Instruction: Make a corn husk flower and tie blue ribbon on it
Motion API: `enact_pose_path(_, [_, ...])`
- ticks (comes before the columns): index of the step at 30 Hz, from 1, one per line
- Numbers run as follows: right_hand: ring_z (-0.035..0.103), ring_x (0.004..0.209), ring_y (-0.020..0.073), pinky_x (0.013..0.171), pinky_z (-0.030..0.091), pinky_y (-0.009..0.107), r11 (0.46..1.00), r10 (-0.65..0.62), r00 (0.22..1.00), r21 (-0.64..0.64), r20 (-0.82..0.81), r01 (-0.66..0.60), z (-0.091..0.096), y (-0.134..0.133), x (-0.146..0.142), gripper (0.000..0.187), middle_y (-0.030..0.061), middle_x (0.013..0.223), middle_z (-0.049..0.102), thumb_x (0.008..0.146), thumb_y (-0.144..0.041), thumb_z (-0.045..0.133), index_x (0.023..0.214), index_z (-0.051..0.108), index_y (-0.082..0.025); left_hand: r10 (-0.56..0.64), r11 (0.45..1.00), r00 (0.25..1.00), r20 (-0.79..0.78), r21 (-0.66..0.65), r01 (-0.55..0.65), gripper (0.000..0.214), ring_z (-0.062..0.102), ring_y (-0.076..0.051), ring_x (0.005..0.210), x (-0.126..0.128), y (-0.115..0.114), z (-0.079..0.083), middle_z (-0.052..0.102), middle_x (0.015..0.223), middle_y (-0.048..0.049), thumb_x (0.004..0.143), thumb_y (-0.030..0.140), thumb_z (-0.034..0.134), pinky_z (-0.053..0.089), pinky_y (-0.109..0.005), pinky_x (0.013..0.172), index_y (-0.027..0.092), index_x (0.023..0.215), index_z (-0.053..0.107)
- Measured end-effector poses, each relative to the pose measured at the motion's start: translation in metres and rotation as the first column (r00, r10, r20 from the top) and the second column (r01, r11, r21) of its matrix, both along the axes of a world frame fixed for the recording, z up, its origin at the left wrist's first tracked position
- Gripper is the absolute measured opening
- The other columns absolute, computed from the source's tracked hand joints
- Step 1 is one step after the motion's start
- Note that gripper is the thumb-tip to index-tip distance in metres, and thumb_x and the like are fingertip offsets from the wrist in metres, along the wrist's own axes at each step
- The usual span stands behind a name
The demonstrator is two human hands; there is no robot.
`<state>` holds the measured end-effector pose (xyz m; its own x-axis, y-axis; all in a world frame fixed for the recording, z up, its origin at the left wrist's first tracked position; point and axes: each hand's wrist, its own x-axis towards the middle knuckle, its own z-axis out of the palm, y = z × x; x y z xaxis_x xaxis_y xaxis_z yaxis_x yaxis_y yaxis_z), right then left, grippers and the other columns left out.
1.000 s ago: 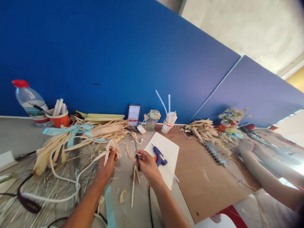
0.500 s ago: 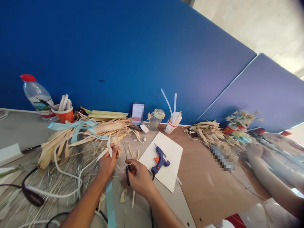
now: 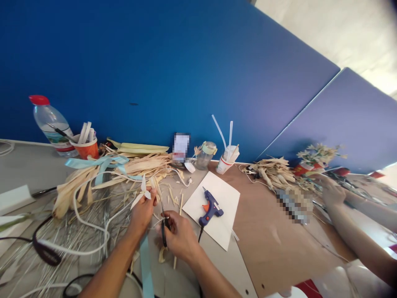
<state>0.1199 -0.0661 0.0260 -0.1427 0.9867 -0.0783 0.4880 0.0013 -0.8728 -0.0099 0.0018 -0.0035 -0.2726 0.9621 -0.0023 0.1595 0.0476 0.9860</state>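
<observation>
- My right fingers (image 3: 170, 215) curl round the scissors (image 3: 164, 234), brought closer to my left since 1 second ago, putting blades near the work.
- My left fingers (image 3: 153, 199) pinch the white petals (image 3: 144, 191) above the counter (image 3: 226, 269).
- Beyond: glue gun (image 3: 211, 210).

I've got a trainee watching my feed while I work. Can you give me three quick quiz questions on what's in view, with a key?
1. Which of the person's hands holds the scissors?
2. True or false: the glue gun lies on the white sheet.
3. What does the left hand hold?
A. The bottle
B. The white petals
C. The phone

Key:
1. The right hand.
2. True.
3. B.
</observation>
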Motion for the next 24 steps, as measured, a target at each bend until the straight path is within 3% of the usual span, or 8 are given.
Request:
enact_pose_path(6, [0.046,0.055,0.0109,0.048,0.031,0.021,1.000,0.006,1.000,0.004,-0.017,-0.006,-0.0033,-0.0003,-0.0009,0.025,-0.0033,0.061,0.055,0.076,-0.030,0.058,0.098,0.064,-0.020,0.010,1.000,0.999,0.035,0.008,-0.010,0.034,0.046,-0.015,0.049,0.0005,0.0017,-0.0031,0.046,0.050,0.0049,0.078,0.054,0.046,0.037,-0.027,0.054,0.022,0.067,0.051])
enact_pose_path(13, [0.045,0.053,0.0115,0.048,0.031,0.022,1.000,-0.005,0.998,-0.029,-0.059,0.003,-0.0044,0.0005,-0.0014,0.027,-0.0034,0.059,0.052,0.076,-0.032,0.058,0.099,0.064,-0.021,0.018,0.998,0.999,-0.037,-0.057,-0.020,0.041,0.049,-0.015,0.051,0.0006,-0.0015,-0.0018,0.049,0.050,0.0035,0.078,0.058,0.046,0.038,-0.027,0.055,0.021,0.059,0.050])
enact_pose_path(24, [0.044,0.052,0.0107,0.049,0.032,0.021,0.998,0.013,0.993,-0.059,-0.118,-0.020,-0.0064,-0.0004,-0.0027,0.027,-0.0037,0.059,0.051,0.075,-0.028,0.058,0.099,0.065,-0.019,0.048,0.998,0.998,0.049,-0.035,-0.047,0.035,0.046,-0.013,0.049,0.0035,-0.0008,0.0018,0.047,0.049,0.0038,0.075,0.051,0.050,0.038,-0.025,0.051,0.020,0.060,0.051])
